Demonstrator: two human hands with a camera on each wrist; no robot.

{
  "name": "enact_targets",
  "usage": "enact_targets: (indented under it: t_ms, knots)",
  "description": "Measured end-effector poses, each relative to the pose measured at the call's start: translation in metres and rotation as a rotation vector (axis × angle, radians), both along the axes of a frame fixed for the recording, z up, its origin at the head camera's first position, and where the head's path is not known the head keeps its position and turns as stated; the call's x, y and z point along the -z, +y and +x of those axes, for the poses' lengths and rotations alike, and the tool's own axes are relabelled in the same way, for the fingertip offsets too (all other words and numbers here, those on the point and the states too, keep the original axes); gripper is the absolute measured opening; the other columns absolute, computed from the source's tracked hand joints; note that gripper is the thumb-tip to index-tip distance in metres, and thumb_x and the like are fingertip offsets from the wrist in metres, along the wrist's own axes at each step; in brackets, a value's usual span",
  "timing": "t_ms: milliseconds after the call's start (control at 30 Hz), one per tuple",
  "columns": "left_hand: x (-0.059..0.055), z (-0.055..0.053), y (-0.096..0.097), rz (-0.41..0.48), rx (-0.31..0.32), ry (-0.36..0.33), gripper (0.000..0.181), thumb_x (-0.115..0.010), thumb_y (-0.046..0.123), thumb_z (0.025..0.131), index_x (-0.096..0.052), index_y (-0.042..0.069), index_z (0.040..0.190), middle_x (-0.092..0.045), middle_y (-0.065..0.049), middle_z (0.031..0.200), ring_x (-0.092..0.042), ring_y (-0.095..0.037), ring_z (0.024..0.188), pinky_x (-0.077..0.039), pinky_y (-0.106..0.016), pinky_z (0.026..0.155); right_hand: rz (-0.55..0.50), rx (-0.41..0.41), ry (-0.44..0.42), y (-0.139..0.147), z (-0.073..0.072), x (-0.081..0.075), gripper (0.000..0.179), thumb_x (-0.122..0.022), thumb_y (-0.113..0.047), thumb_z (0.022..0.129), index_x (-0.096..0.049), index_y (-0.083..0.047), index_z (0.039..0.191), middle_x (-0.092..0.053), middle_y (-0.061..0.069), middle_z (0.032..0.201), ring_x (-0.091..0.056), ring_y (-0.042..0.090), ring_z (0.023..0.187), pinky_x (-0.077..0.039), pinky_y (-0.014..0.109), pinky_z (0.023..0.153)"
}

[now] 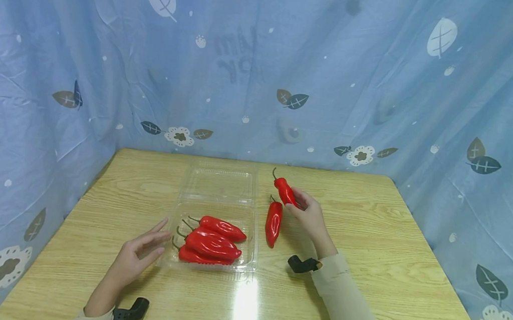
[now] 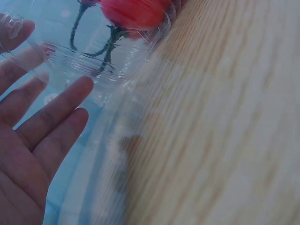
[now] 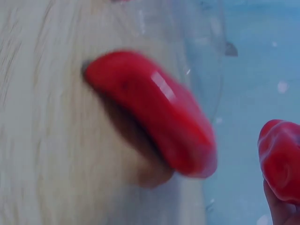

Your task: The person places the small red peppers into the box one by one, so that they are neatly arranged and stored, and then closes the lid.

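My right hand (image 1: pixel 312 219) grips a red chili pepper (image 1: pixel 284 191) by its lower part, its green stem pointing away from me. The right wrist view shows part of that held pepper (image 3: pixel 280 159) at the right edge. Just left of this hand, another red pepper (image 1: pixel 273 224) lies on the table. A clear plastic clamshell box (image 1: pixel 252 215) stands at the table's middle with several red peppers (image 1: pixel 213 244) inside, stems to the left. Beside the box's left wall is my left hand (image 1: pixel 136 253), fingers extended; in the left wrist view the hand (image 2: pixel 33 136) holds nothing.
The box's transparent lid (image 1: pixel 220 185) is folded back flat on the far side. Under everything is a light wood-grain table (image 1: pixel 359 228). A blue patterned curtain (image 1: pixel 263 70) hangs behind the table and along both sides.
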State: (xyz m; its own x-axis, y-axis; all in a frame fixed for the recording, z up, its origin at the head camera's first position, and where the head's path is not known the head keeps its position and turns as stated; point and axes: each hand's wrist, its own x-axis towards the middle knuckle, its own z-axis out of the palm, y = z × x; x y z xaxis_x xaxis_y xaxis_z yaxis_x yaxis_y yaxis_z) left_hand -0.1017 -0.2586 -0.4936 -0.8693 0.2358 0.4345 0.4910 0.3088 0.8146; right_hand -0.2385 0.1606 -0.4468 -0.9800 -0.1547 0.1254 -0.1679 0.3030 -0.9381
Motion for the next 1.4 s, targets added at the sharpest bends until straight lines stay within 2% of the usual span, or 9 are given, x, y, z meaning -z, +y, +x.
enact_targets:
  t_ms: [200, 467, 767, 1000, 1167, 1400]
  knots:
    - [0.000, 0.000, 0.000, 0.008, 0.010, 0.007, 0.034, -0.058, -0.014, 0.085, -0.057, -0.012, 0.119, -0.036, -0.033, 0.143, -0.049, 0.000, 0.125, -0.044, -0.012, 0.099, -0.020, -0.086, -0.017, -0.015, 0.009, -0.014, 0.053, -0.066, -0.010, 0.088, -0.048, -0.003, 0.136, -0.054, 0.018, 0.135, -0.053, 0.032, 0.122, -0.048, 0.043, 0.102]
    - [0.000, 0.000, 0.000, 0.012, 0.012, -0.001, 0.033, -0.058, -0.013, 0.086, -0.057, -0.011, 0.119, -0.036, -0.032, 0.144, -0.049, -0.001, 0.126, -0.044, -0.013, 0.099, -0.005, -0.207, -0.032, -0.037, 0.021, -0.021, 0.051, -0.066, -0.011, 0.087, -0.050, -0.005, 0.135, -0.055, 0.016, 0.134, -0.055, 0.031, 0.120, -0.046, 0.044, 0.104]
    - [0.000, -0.001, 0.000, 0.008, 0.012, 0.005, 0.033, -0.058, -0.013, 0.086, -0.057, -0.011, 0.119, -0.036, -0.032, 0.143, -0.048, -0.001, 0.126, -0.044, -0.012, 0.099, 0.008, -0.334, -0.040, -0.055, 0.029, -0.021, 0.052, -0.068, -0.014, 0.087, -0.050, -0.006, 0.136, -0.056, 0.014, 0.133, -0.056, 0.030, 0.120, -0.051, 0.040, 0.098]
    - [-0.001, -0.001, 0.001, 0.018, 0.017, -0.004, 0.033, -0.058, -0.014, 0.086, -0.057, -0.012, 0.119, -0.035, -0.033, 0.144, -0.049, 0.000, 0.125, -0.044, -0.011, 0.099, -0.007, -0.416, -0.014, -0.067, 0.030, -0.021, 0.052, -0.066, -0.007, 0.087, -0.048, 0.001, 0.136, -0.055, 0.019, 0.133, -0.055, 0.033, 0.120, -0.053, 0.039, 0.096]
    - [0.000, -0.001, 0.000, 0.016, 0.021, -0.001, 0.034, -0.057, -0.014, 0.085, -0.056, -0.013, 0.119, -0.035, -0.033, 0.144, -0.049, 0.001, 0.125, -0.043, -0.011, 0.099, 0.004, -0.444, -0.054, -0.077, 0.031, -0.019, 0.052, -0.068, -0.010, 0.087, -0.050, -0.004, 0.136, -0.056, 0.014, 0.133, -0.056, 0.029, 0.119, -0.053, 0.034, 0.094]
    - [0.003, -0.002, 0.000, 0.020, 0.026, 0.030, 0.034, -0.057, -0.015, 0.085, -0.056, -0.012, 0.119, -0.035, -0.035, 0.142, -0.050, -0.002, 0.125, -0.043, -0.012, 0.099, 0.040, -0.488, -0.053, -0.089, 0.035, -0.016, 0.051, -0.067, -0.015, 0.087, -0.051, -0.008, 0.135, -0.058, 0.011, 0.131, -0.057, 0.026, 0.118, -0.054, 0.033, 0.094]
